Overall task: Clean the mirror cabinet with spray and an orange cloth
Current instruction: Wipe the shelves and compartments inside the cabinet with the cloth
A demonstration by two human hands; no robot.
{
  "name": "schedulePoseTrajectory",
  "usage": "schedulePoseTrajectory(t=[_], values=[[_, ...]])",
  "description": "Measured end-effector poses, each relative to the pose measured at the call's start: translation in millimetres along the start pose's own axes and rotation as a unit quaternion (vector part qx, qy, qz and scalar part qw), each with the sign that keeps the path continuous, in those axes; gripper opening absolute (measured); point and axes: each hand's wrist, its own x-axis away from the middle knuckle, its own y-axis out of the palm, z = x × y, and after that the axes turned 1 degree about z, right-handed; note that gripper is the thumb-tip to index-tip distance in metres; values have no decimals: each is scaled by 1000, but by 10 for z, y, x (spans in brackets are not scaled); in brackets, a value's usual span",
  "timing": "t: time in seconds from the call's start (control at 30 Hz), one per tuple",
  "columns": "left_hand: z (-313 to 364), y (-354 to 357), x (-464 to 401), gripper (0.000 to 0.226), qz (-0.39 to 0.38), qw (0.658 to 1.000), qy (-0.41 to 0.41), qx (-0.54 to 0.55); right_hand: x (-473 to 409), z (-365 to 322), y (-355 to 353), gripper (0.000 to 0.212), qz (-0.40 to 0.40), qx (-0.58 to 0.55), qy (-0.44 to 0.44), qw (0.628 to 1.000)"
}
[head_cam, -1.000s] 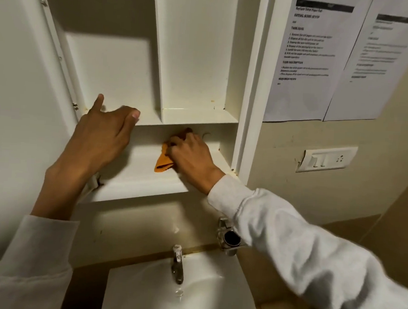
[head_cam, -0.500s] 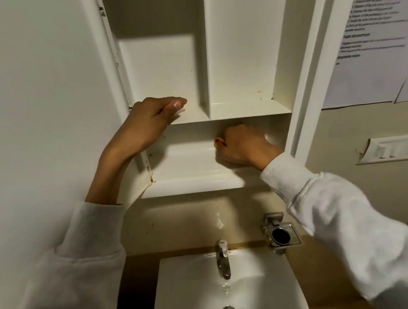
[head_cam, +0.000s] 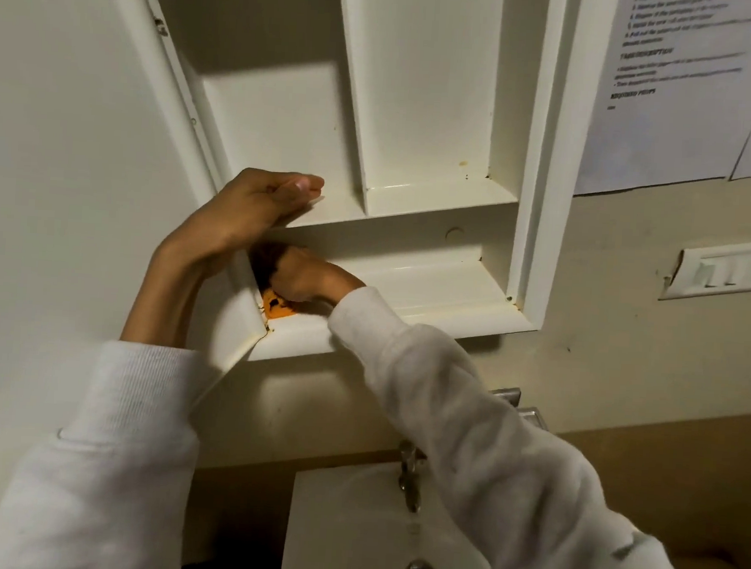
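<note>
My two white sleeves [head_cam: 103, 465] fill the bottom of the view, both arms raised toward the cabinet [head_cam: 544, 162] on the wall. Below them sits the white sink [head_cam: 341, 533] with its metal tap [head_cam: 410, 480]. My right arm crosses from lower right up to the left, and my right hand [head_cam: 308, 276] is pushed into the left end of the cabinet's low bottom compartment, knuckles bent, fist clenched around the orange cloth [head_cam: 275, 306]. Only a small crumpled corner of the cloth shows under my hand, pressed against the compartment floor right at the left inner corner; the rest is hidden by my fingers. My left forearm rises bare from its pushed-back cuff, and my left hand [head_cam: 255, 206] rests on the front left edge of the shelf [head_cam: 436, 204] just above, fingers curled loosely together and grasping nothing. The cabinet interior is glossy cream, with a few rusty spots at its corners. Farther right, a printed paper sheet [head_cam: 666, 95] hangs on the wall above a switch plate [head_cam: 726, 275].
</note>
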Motion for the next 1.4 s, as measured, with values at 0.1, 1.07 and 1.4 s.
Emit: schedulePoseTrajectory(t=[0.1, 1.07, 1.4], values=[[-5, -29, 8, 39, -14, 1000, -3, -6, 24, -75, -134, 31, -77, 76, 12, 994], [30, 95, 38, 43, 23, 980, 16, -195, 940, 757, -770, 21, 91, 234, 179, 951], [-45, 115, -27, 42, 56, 973, 22, -223, 352, 98, 96, 33, 90, 204, -90, 971]])
